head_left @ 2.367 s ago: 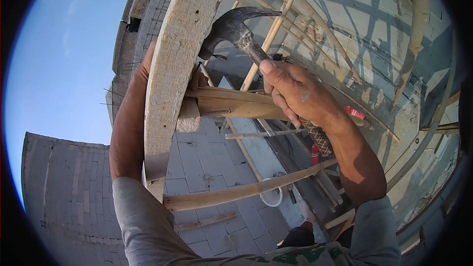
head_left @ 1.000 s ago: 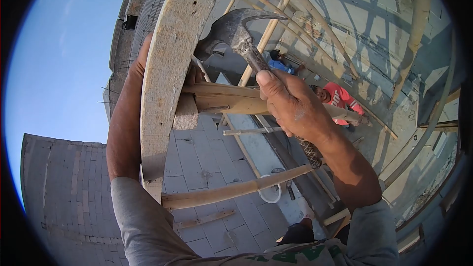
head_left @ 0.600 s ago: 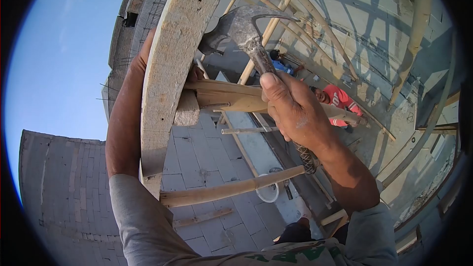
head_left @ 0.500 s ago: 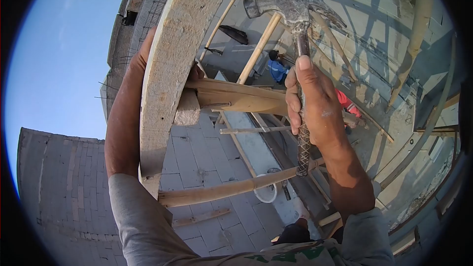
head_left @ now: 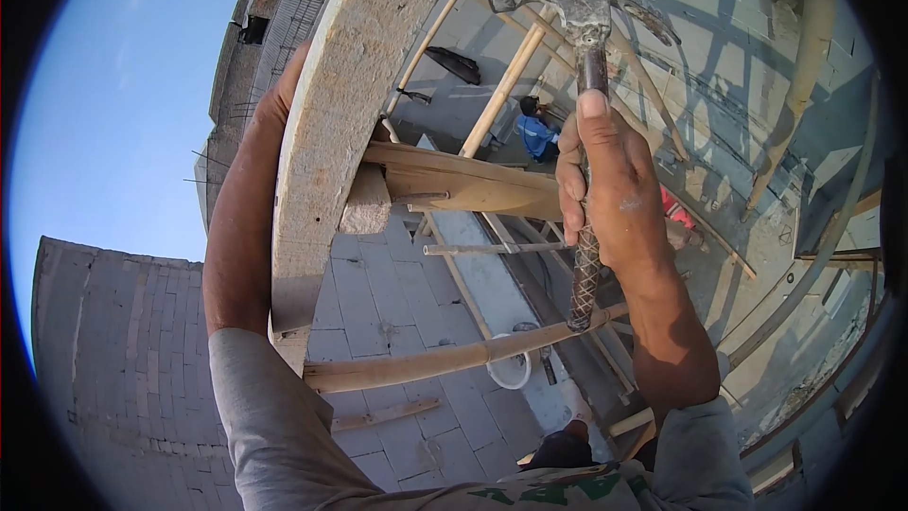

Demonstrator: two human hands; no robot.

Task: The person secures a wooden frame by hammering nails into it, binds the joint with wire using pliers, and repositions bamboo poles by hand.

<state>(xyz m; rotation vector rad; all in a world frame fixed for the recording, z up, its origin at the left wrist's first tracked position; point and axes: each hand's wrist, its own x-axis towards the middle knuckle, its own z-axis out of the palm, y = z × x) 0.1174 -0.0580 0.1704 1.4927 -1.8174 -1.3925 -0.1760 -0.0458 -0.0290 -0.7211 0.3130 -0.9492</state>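
Nearest to us, our grey sleeves rise from the bottom edge. Our right hand [head_left: 613, 194] is wrapped around the handle of a hammer [head_left: 584, 85], fingers [head_left: 570, 191] clamped on it and thumb laid up along the shaft. The hammer stands nearly upright, its head at the top of the view with the striking face pointing left and the claw to the right, well clear of the wood. Our left hand [head_left: 284, 95] reaches around the far side of a thick upright plank [head_left: 336, 142]; only its edge shows beside the wood, so we cannot tell how its fingers lie. A flat board [head_left: 463, 189] juts rightward from the plank, with a small block [head_left: 364, 203] set under the joint. Lower down, a pole [head_left: 454, 355] runs across on a slant. Far below lie a paved floor [head_left: 388, 293], a white bucket [head_left: 515, 369] and a person in blue [head_left: 539, 132].
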